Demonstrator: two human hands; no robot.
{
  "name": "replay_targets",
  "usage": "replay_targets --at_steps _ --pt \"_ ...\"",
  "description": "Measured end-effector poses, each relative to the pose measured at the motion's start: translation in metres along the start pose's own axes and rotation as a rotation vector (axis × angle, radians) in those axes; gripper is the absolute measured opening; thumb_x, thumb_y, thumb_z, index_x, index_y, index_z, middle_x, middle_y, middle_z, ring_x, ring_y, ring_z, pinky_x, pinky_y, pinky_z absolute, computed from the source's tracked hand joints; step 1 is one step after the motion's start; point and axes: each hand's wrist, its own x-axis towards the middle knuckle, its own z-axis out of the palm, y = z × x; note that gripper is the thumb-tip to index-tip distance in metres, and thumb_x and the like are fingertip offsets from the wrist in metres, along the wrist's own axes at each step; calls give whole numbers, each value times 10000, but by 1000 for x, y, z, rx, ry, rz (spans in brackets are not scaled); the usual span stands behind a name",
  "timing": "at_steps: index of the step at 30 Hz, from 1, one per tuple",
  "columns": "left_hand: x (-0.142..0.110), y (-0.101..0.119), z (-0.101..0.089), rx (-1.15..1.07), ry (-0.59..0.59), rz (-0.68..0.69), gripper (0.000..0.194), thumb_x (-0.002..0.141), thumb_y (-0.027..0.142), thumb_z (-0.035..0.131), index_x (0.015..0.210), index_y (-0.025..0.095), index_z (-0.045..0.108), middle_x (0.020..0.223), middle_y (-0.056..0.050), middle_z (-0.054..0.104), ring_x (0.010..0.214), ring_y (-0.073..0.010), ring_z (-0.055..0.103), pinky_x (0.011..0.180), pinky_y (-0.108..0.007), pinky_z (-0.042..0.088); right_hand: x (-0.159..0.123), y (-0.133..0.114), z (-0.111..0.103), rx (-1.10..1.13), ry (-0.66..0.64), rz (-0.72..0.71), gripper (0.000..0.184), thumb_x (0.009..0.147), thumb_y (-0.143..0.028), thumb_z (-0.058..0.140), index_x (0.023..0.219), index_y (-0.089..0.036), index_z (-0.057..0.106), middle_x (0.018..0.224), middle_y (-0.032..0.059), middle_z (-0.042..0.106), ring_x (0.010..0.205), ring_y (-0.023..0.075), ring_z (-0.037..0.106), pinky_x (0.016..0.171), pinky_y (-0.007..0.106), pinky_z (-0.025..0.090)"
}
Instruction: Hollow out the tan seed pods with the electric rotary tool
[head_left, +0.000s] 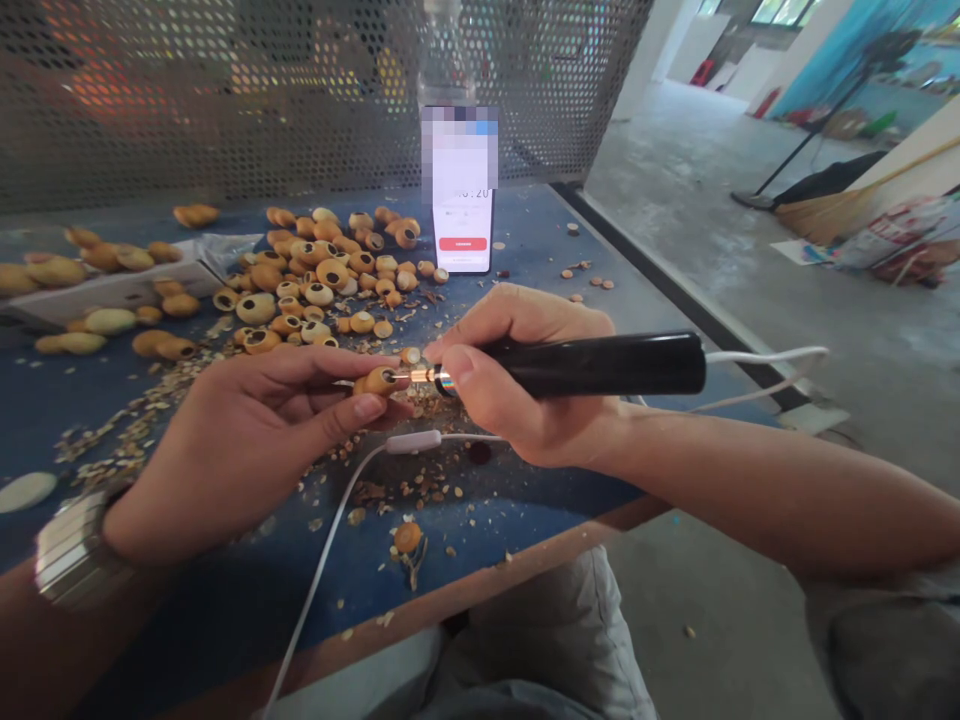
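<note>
My left hand pinches a small tan gourd between thumb and fingers, its dark end facing right. In my right hand is a black pen-shaped rotary tool, held level and pointing left. The tool's thin bit meets the gourd's opening; how deep it reaches I cannot tell. A white cord runs from the tool's back end. Below my hands, another white cable with an inline switch crosses the table. Just behind the bit lies a small cut gourd piece.
Many hollowed gourds are heaped behind my left hand. Whole gourds lie around a white box on the left. A lit phone stands against a clear bottle near the perforated metal screen. Seeds and shavings litter the blue table.
</note>
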Motion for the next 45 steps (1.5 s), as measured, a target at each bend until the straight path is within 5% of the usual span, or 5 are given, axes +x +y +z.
replay_targets --at_steps 13,45 --pt "1 -4 2 -2 -6 38 196 782 214 850 962 287 821 804 71 811 764 -106 804 748 -127 646 0 1 3 55 2 2 166 903 -261 685 778 -172 748 712 -56 706 634 41 603 585 149 443" --pt "2 -5 1 -2 3 7 208 756 256 858 959 240 817 791 44 801 710 -131 790 768 -220 680 0 -2 2 23 -4 46 171 901 -273 678 791 -181 770 742 -43 716 662 56 616 611 166 460"
